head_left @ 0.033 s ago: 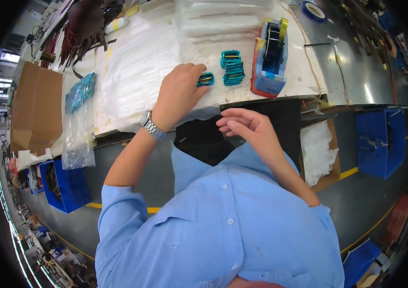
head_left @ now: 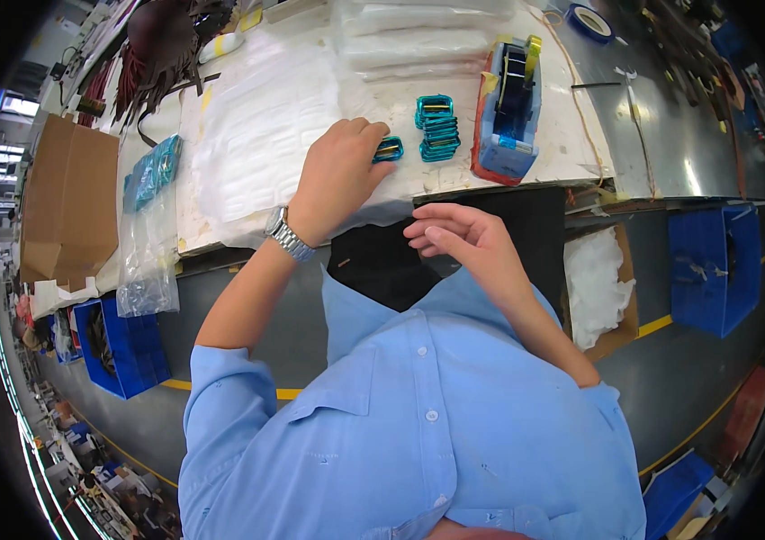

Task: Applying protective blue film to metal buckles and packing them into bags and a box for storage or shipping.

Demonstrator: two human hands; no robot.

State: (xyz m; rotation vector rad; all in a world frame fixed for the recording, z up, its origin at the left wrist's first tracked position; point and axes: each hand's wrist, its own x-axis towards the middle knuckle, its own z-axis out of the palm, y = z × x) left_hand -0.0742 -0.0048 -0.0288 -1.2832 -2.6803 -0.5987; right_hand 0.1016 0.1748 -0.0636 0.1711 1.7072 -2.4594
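My left hand [head_left: 339, 171], a watch on its wrist, rests palm down at the table's near edge. Its thumb and forefinger close round a teal, rectangular buckle-like frame [head_left: 389, 149], partly hidden by the fingers. To the right of it, several matching teal frames [head_left: 439, 135] overlap in a row. My right hand [head_left: 475, 236] hovers in front of the edge over my lap, its fingers loosely stretched out and holding nothing. White padded sheeting [head_left: 261, 135] lies left of and beneath my left hand.
A blue tape dispenser [head_left: 508, 121] stands right of the frames. Clear plastic bags [head_left: 414, 40] lie at the back. Leftward are a bag of teal pieces [head_left: 153, 171] and a brown carton [head_left: 67, 198]. Blue bins [head_left: 714, 270] and a box of white material [head_left: 597, 288] flank me.
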